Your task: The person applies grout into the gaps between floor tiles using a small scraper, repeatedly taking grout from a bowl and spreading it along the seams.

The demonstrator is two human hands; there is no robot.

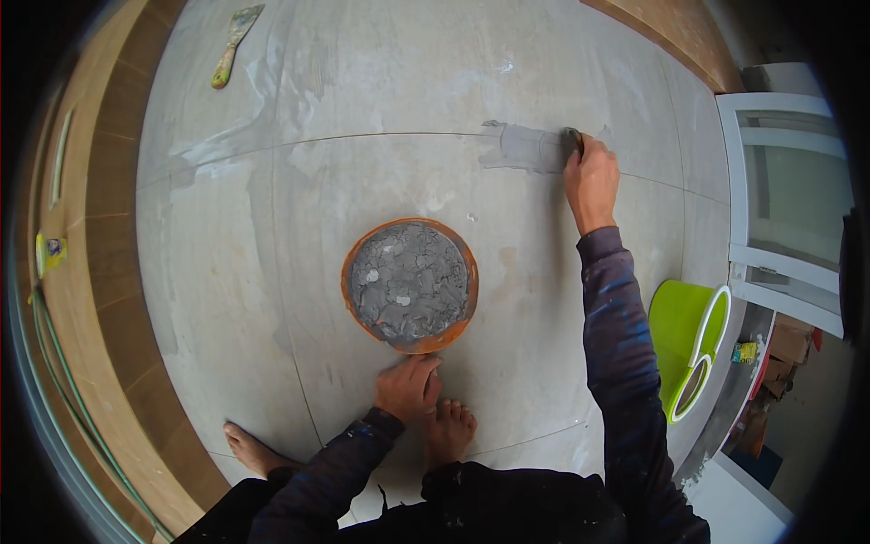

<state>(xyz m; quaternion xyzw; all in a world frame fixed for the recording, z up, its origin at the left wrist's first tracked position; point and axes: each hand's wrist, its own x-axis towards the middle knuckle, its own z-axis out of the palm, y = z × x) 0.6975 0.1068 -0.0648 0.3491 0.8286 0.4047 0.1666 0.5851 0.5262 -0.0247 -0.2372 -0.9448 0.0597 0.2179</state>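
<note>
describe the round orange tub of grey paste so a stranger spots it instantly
On the pale grey tiled floor, look just beyond the person's bare left hand, near the middle of the view. There sits a round orange tub holding lumpy grey paste with a few whitish bits. Its orange rim sets it apart from the bright green white-rimmed bucket at right.

Paste [412, 272] in bowl [472, 304]; scraper [237, 42] on floor [517, 363], far left; bucket [680, 317] right.

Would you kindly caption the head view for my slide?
Right hand holding a tool at a grey smear; left hand beside an orange tub of paste.
</note>
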